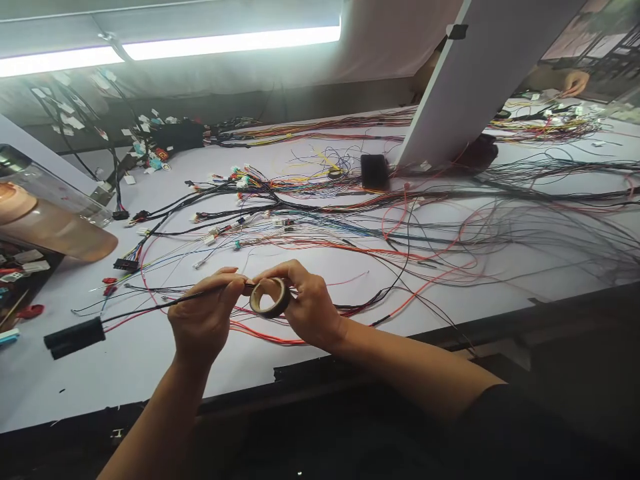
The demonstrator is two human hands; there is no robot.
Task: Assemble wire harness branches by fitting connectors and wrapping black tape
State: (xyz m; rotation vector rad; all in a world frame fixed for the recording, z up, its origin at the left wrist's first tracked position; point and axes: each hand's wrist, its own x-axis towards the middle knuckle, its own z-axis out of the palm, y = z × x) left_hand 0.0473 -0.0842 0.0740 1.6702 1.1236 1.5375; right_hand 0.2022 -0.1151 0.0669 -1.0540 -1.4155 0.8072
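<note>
My left hand point(205, 320) is closed, pinching a thin black-taped wire bundle point(150, 307) that runs left to a black rectangular connector point(75, 337) lying on the white board. My right hand point(307, 307) is closed on a small roll of black tape point(270, 297), held right against the end of the bundle where my left fingers grip it. Both hands hover just above the near part of the board, over loose red wires point(265, 337).
A large wire harness point(325, 200) with many coloured wires and small connectors spreads over the white board point(150, 373). A black box point(374, 171) sits mid-board beside a slanted white panel point(465, 80). Another person's hand point(575, 83) works at the far right. Clear bins point(55, 207) stand at left.
</note>
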